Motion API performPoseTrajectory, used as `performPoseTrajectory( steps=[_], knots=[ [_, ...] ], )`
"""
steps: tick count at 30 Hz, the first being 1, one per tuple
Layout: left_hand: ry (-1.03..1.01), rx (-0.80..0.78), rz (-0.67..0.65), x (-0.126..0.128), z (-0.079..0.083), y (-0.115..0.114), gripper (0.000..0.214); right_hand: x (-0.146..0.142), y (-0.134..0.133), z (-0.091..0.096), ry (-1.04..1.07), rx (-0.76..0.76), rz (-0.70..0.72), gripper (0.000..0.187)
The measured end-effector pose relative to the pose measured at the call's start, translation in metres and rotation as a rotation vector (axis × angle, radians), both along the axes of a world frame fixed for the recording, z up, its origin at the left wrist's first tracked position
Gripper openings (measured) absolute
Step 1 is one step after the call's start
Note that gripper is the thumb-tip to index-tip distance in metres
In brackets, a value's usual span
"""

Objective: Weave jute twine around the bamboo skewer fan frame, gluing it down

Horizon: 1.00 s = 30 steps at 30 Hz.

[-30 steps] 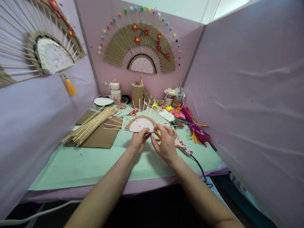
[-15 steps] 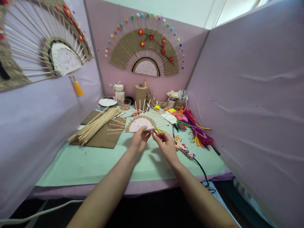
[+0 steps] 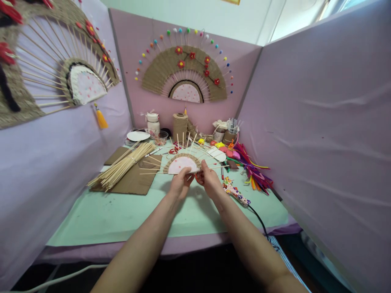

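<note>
A small half-made fan (image 3: pixel 182 163) lies over the green mat (image 3: pixel 122 211): a pink dotted half-disc rimmed with jute, thin wooden sticks spreading out from it. My left hand (image 3: pixel 179 184) pinches its lower edge from below. My right hand (image 3: pixel 210 180) is closed at the fan's lower right corner, fingers on the sticks and jute there; something orange shows under the fingers, too small to name.
A bundle of wooden sticks (image 3: pixel 124 165) lies on brown cardboard (image 3: pixel 131 183) at left. A patterned glue gun (image 3: pixel 236 191) with black cord lies right of my hands. Coloured pipe cleaners (image 3: pixel 252 169), a jute spool (image 3: pixel 179 127), jars and a paper plate (image 3: pixel 138 136) stand behind. Finished fans hang on the pink walls.
My right hand has moved back up from below the fan to its lower right corner. My left hand kept its pinch. The view shifted slightly.
</note>
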<state>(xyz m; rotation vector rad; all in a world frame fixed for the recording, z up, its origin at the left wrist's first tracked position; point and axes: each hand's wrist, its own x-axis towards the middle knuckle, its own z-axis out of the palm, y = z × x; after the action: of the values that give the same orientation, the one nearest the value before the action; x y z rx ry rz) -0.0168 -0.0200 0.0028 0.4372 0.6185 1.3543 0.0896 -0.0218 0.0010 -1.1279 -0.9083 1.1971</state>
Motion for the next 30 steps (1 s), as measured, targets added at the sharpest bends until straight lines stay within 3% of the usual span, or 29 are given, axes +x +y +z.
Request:
performPoseTrajectory(
  steps=[3,9,15,18,20,24,30],
  knots=[
    [-0.024,-0.036,0.003,-0.003,-0.001,0.003,0.018,0.002,0.003,-0.004,0.1,-0.087,0.065,0.065],
    [-0.058,-0.082,-0.026,-0.007,-0.003,0.006,0.014,-0.005,-0.001,-0.012,0.067,0.12,-0.043,0.058],
    [0.046,-0.067,0.011,-0.001,-0.006,0.004,0.023,-0.01,0.007,-0.022,0.128,0.119,-0.099,0.045],
    [0.112,-0.039,-0.041,-0.004,-0.003,0.004,0.025,-0.008,0.008,-0.026,0.217,0.146,-0.079,0.041],
    [0.092,-0.021,-0.066,-0.011,0.001,0.006,0.023,-0.005,0.007,-0.026,0.261,0.164,-0.088,0.04],
    [0.045,-0.01,0.011,-0.021,0.008,0.012,0.019,0.0,0.003,-0.022,0.256,0.138,-0.107,0.039],
    [0.123,0.017,0.01,-0.017,0.004,0.011,0.021,0.005,0.002,-0.02,0.297,0.081,-0.138,0.045]
  ],
)
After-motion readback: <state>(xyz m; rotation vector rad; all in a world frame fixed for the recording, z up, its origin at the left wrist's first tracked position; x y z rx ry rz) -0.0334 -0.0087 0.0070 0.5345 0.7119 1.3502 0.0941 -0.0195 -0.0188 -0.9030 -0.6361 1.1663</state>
